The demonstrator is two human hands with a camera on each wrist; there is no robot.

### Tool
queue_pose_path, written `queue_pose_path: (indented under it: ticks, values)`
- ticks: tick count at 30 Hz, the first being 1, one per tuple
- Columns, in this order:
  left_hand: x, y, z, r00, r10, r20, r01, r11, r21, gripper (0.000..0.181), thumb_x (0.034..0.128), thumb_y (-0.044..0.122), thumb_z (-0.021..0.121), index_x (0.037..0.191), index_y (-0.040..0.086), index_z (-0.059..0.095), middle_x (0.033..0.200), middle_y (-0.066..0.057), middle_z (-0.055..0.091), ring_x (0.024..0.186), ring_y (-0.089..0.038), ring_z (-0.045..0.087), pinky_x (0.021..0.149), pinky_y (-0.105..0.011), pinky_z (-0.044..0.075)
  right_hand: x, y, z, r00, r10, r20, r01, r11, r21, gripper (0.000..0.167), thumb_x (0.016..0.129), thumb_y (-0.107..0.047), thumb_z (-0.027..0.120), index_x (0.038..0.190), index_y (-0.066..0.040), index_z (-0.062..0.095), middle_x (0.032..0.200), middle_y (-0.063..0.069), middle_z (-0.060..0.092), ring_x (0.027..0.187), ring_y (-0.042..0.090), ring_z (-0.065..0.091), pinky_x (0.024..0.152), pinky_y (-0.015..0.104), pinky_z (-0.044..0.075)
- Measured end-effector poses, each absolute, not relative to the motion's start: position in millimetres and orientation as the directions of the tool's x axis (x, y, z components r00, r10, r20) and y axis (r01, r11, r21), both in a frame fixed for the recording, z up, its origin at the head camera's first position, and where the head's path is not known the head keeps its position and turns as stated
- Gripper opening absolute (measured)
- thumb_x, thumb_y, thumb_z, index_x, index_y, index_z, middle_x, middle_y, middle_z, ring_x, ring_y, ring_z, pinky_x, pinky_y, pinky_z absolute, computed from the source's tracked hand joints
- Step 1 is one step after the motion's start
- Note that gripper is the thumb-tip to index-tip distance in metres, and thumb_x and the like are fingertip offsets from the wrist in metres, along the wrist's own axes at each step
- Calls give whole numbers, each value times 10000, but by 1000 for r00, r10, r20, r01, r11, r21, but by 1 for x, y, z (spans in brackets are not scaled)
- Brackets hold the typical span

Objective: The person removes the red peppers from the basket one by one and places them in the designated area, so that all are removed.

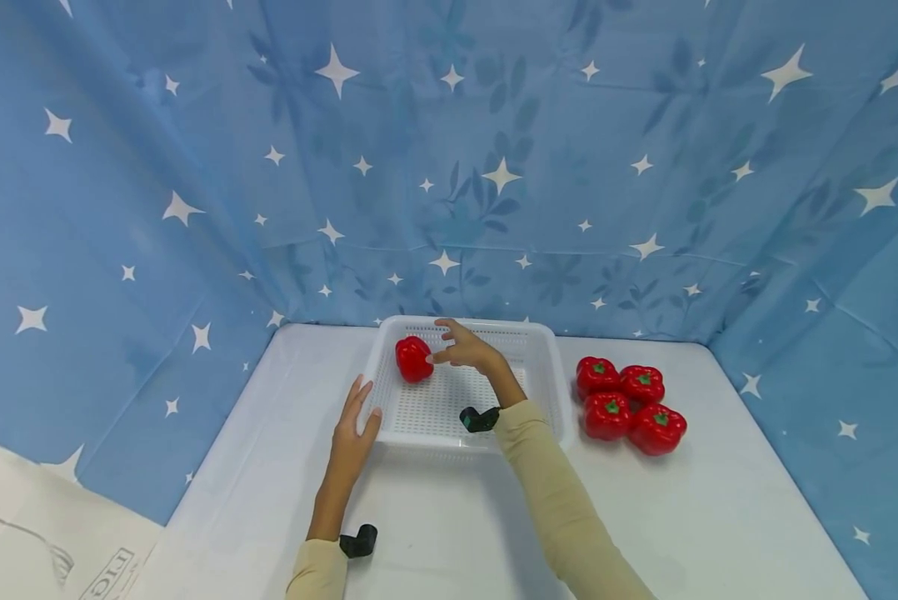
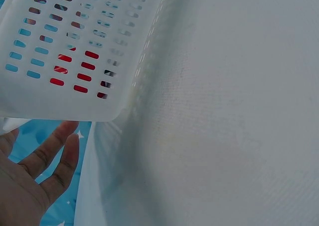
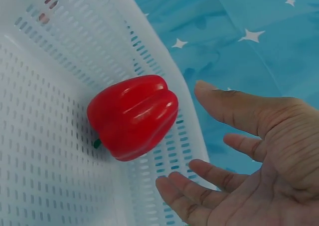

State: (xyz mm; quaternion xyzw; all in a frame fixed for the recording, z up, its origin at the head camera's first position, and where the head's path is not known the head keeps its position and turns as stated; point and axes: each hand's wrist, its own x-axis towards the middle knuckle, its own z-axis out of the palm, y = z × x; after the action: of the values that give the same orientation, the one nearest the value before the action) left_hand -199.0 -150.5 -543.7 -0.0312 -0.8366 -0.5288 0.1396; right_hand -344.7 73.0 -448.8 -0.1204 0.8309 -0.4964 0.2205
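Observation:
One red bell pepper [image 1: 414, 360] lies on its side in the left part of a white perforated basket [image 1: 449, 440]. Over the basket, just right of that pepper, is my right hand [image 1: 467, 348]; its fingers are spread and hold nothing. The right wrist view shows a gap between this hand [image 3: 264, 161] and the pepper [image 3: 132, 117]. My left hand [image 1: 353, 433] is at the basket's left side, fingers extended. In the left wrist view the hand [image 2: 42, 173] is beside the basket's corner [image 2: 65, 106]; whether it touches cannot be told.
Several red bell peppers [image 1: 629, 400] with green stems stand grouped on the white table [image 1: 449, 508], right of the basket. A blue star-patterned curtain [image 1: 449, 192] rises behind the table and along both sides.

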Motion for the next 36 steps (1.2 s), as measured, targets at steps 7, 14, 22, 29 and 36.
queue_pose_path:
  ticks: [7,14,22,29,36]
  values:
    - [-201,-151,-540,-959,-94,269,202,439,875,509,1005,228,517,1498,204,395,1633,48,210,1512,-221,208,1188,-455,260,-354,64,-455,-874,-451,-183,-67,483,-873,753,864,-125,700,1512,-144,316,1539,167,346,1400,368,374,1081,520,435]
    - [-204,-150,-538,-959,-89,271,210,424,881,509,1008,245,516,1499,207,391,1634,50,204,1516,-221,192,1194,-473,251,-366,58,-465,-888,-439,-134,-98,467,-879,733,849,-79,705,1491,-123,354,1530,145,379,1421,356,357,1093,499,429]
    - [-201,-151,-537,-961,-98,258,194,423,885,502,1007,242,514,1495,209,400,1630,68,212,1515,-209,200,1187,-464,263,-367,54,-482,-906,-387,-174,-35,476,-879,760,810,-75,753,1473,-132,385,1505,136,421,1394,343,401,1079,490,445]
    - [-200,-151,-541,-965,-91,247,188,419,889,499,1012,236,502,1498,213,391,1634,67,194,1517,-207,188,1198,-457,250,-366,50,-495,-897,-405,-179,-32,462,-886,754,793,-54,753,1458,-124,404,1470,150,440,1351,355,430,1053,484,472]
    - [-199,-151,-542,-963,-93,252,191,422,886,500,1009,231,505,1496,190,399,1633,63,199,1513,-220,202,1190,-465,261,-364,38,-500,-897,-405,-177,-36,465,-884,769,782,-49,762,1459,-113,402,1458,159,451,1331,357,451,1051,484,474]
